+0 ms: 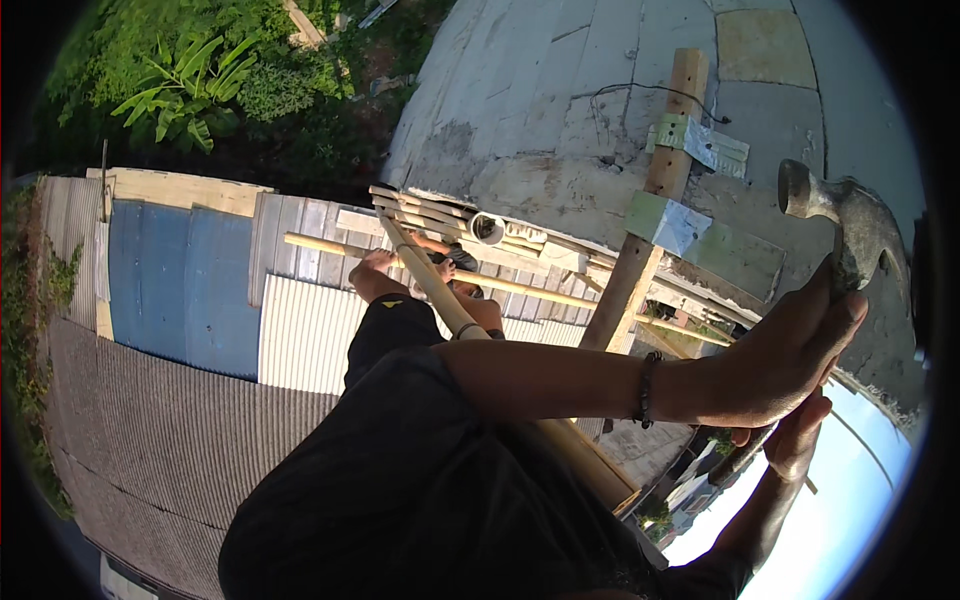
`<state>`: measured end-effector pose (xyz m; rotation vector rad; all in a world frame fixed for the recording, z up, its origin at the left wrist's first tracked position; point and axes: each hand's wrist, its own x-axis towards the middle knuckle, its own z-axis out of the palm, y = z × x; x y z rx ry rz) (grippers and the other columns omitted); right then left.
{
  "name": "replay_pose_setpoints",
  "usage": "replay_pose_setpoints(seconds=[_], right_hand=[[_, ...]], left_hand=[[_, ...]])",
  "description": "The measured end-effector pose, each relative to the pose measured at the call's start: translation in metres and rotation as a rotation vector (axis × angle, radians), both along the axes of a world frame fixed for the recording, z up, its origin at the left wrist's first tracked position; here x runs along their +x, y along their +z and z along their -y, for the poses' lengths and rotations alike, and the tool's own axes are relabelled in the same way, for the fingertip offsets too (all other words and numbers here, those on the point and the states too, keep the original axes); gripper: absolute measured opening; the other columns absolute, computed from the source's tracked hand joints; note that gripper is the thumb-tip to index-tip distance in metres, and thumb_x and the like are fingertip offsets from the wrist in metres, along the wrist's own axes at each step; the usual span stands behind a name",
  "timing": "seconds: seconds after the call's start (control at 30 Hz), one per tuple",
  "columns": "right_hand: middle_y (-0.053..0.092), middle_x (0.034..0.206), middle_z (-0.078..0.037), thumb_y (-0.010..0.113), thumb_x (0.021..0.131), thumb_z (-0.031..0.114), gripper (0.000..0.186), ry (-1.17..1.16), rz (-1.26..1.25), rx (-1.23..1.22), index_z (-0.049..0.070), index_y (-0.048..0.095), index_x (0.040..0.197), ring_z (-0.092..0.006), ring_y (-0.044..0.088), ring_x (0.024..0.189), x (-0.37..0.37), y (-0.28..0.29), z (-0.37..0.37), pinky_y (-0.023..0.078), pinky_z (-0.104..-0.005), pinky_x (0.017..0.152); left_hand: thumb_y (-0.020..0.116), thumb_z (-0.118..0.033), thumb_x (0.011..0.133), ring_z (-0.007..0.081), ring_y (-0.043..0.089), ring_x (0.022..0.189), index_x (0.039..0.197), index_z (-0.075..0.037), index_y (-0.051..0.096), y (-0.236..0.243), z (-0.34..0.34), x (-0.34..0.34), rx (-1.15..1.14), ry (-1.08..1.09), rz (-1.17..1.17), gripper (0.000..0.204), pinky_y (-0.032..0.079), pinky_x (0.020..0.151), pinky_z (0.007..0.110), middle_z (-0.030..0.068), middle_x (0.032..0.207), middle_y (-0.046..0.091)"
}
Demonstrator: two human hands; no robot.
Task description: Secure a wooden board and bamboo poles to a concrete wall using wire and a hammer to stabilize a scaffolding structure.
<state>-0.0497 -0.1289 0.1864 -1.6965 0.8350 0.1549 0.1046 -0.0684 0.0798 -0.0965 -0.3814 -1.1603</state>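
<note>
A claw hammer (858,225) with a worn grey metal head is held up at the right, its head above my hands. My left hand (770,365), with a dark beaded bracelet at the wrist, is closed against its handle just below the head. Lower down, my right hand (797,438) is closed around the handle, touching the left hand; its fingers are partly hidden. The handle's lower end (738,458) shows to the left of my right hand. Close by stands a wooden post (635,270) with metal plates (672,222) wrapped around it.
Bamboo poles (430,272) cross below me, and a bare foot (375,262) rests on one. Dark clothing (400,470) fills the lower middle. A grey concrete surface (540,110) rises at upper right. Corrugated roofs (180,420) lie far below at left. A white pipe (487,229) opens near the concrete edge.
</note>
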Motion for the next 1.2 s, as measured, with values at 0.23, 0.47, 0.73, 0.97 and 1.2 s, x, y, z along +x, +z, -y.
replay_pose_setpoints(seconds=[0.23,0.47,0.73,0.97,1.2], right_hand=[[0.053,0.070,-0.007,0.040,0.105,0.044,0.047,-0.343,-0.042,-0.372,0.001,0.043,0.122,-0.0140,0.052,0.048,0.017,-0.047,-0.024,0.044,-0.0265,0.045],[0.040,0.059,0.003,0.046,0.104,0.044,0.043,-0.376,-0.157,-0.418,0.003,0.054,0.112,-0.0038,0.035,0.043,0.040,-0.048,-0.017,0.030,-0.0225,0.039],[0.053,0.064,-0.002,0.047,0.102,0.049,0.055,0.076,-0.416,-1.119,0.000,0.053,0.128,-0.0098,0.050,0.056,0.076,-0.034,0.006,0.040,-0.0300,0.052],[0.065,0.074,-0.015,0.047,0.103,0.040,0.041,0.575,-0.720,-1.349,0.009,0.053,0.129,-0.0231,0.065,0.064,0.169,-0.009,0.047,0.049,-0.0425,0.061],[0.069,0.083,-0.014,0.045,0.103,0.037,0.030,1.016,-1.004,-1.456,0.013,0.054,0.120,-0.0349,0.068,0.075,0.202,-0.066,0.126,0.054,-0.0467,0.066]], left_hand=[[0.040,-0.037,0.107,0.0289,0.045,0.099,0.118,-0.002,0.043,-0.043,0.030,0.001,0.044,0.348,0.706,0.037,0.038,0.094,0.044,0.0204,0.108,0.040],[0.043,-0.039,0.105,0.0314,0.055,0.106,0.127,0.000,0.044,-0.088,0.029,-0.020,0.093,0.424,0.694,0.045,0.045,0.091,0.040,0.0197,0.113,0.050],[0.044,-0.063,0.097,0.0352,0.062,0.107,0.133,-0.001,0.050,-0.213,-0.100,-0.108,-0.349,-0.475,1.210,0.072,0.049,0.094,0.045,0.0201,0.114,0.061],[0.040,-0.067,0.096,0.0423,0.053,0.120,0.137,0.001,0.047,-0.225,-0.103,-0.125,-0.406,-0.611,1.149,0.080,0.041,0.105,0.047,0.0247,0.129,0.053],[0.028,-0.077,0.093,0.0395,0.048,0.130,0.141,0.007,0.041,-0.222,-0.102,-0.126,-0.531,-0.668,1.247,0.098,0.039,0.109,0.043,0.0268,0.137,0.049]])
